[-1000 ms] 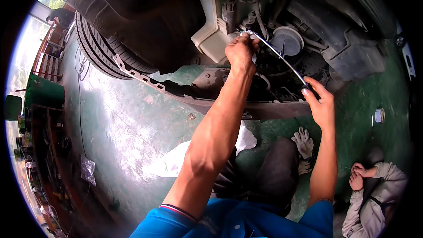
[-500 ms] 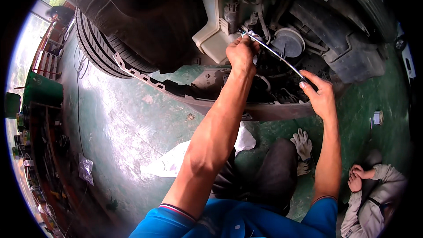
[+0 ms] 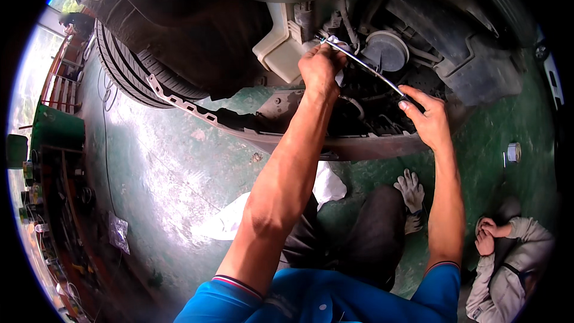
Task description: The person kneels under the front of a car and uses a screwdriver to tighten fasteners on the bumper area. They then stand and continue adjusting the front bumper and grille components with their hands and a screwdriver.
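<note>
Moved: right grip [image 3: 427,115], slightly up, closed round driver [image 3: 371,69]. Left grip [image 3: 318,70]: pinched near its far end, contents unclear. Risk: slip, from tilted push.

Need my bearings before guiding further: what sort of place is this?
Probably a car repair workshop: a car tyre, an exposed pale plastic tank and a long-shafted tool in the right hand.

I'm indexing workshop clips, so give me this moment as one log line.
right hand: gripping long silver-shafted, black-handled tool | left hand: at tool's tip | nearby: angular off-white plastic container
</note>
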Motion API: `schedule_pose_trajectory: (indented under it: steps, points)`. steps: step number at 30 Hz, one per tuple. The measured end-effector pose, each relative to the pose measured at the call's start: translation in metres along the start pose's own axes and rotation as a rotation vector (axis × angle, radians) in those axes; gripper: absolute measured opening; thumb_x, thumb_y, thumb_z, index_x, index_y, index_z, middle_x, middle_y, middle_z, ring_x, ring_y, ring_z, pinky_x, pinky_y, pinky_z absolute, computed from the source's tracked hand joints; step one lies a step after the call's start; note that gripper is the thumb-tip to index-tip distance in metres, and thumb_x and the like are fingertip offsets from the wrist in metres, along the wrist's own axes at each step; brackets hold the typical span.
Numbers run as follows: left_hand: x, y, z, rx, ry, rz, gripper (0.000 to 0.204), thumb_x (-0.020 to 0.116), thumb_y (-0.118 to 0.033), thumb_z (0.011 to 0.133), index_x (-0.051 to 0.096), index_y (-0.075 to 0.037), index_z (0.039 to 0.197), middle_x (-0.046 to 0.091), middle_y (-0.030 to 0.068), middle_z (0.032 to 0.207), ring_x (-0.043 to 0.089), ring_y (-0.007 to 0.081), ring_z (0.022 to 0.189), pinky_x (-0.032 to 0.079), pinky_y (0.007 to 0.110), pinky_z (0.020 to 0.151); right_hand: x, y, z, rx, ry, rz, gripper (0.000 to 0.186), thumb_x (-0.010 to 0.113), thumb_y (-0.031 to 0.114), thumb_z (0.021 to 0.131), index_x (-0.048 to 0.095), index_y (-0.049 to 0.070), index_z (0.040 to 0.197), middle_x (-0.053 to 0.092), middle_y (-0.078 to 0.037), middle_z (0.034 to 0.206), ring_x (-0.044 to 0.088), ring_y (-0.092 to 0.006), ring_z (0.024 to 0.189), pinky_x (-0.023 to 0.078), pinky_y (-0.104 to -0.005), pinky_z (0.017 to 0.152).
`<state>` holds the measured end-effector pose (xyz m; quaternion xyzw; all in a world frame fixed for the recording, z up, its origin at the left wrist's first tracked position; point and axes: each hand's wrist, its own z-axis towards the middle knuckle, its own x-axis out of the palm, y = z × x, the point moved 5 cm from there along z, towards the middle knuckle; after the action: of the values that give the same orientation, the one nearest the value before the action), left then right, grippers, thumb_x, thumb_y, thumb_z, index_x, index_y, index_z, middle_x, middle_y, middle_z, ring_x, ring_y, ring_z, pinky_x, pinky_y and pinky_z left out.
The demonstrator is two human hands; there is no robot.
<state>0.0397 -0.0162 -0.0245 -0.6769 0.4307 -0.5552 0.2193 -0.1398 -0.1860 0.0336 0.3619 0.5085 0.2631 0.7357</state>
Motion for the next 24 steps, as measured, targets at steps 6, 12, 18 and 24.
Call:
schedule_pose_trajectory:
  steps: [6, 12, 18, 24]
  points:
    - [0.005, -0.002, -0.008, -0.007, -0.003, 0.022, 0.021, 0.05, -0.015, 0.098, 0.061, 0.003, 0.097, 0.066, 0.0086, 0.078, 0.062, 0.0149, 0.062, 0.055, 0.027, 0.057, 0.005, -0.015, -0.001, 0.278, 0.084, 0.182, 0.032, 0.068, 0.006, 0.085, 0.063, -0.004, 0.115, 0.071, -0.012, 0.103, 0.064, -0.0152, 0.086, 0.049, -0.0287, 0.079]
    - [-0.002, -0.001, 0.003, -0.046, -0.068, -0.086, 0.018, 0.051, -0.012, 0.096, 0.058, 0.005, 0.096, 0.065, 0.0122, 0.08, 0.063, 0.0204, 0.064, 0.055, 0.03, 0.057, -0.002, 0.005, -0.003, 0.219, 0.064, 0.051, 0.032, 0.068, 0.008, 0.085, 0.064, -0.001, 0.116, 0.07, -0.009, 0.106, 0.063, -0.0166, 0.09, 0.048, -0.0302, 0.081]
    - [-0.002, 0.002, 0.001, -0.036, -0.05, -0.099, 0.017, 0.053, -0.011, 0.095, 0.058, 0.005, 0.099, 0.064, 0.0119, 0.083, 0.063, 0.0218, 0.067, 0.055, 0.03, 0.059, -0.015, -0.002, -0.021, 0.096, -0.037, 0.096, 0.032, 0.068, 0.009, 0.085, 0.064, -0.001, 0.115, 0.071, -0.013, 0.104, 0.065, -0.0165, 0.098, 0.048, -0.0303, 0.089]
    - [-0.001, 0.0, -0.001, -0.056, -0.071, -0.097, 0.016, 0.052, -0.009, 0.094, 0.061, 0.004, 0.096, 0.065, 0.0099, 0.082, 0.062, 0.018, 0.066, 0.053, 0.028, 0.056, -0.005, -0.005, -0.015, 0.12, -0.009, 0.071, 0.033, 0.068, 0.006, 0.085, 0.064, -0.002, 0.116, 0.069, -0.005, 0.097, 0.058, -0.0099, 0.086, 0.048, -0.026, 0.078]
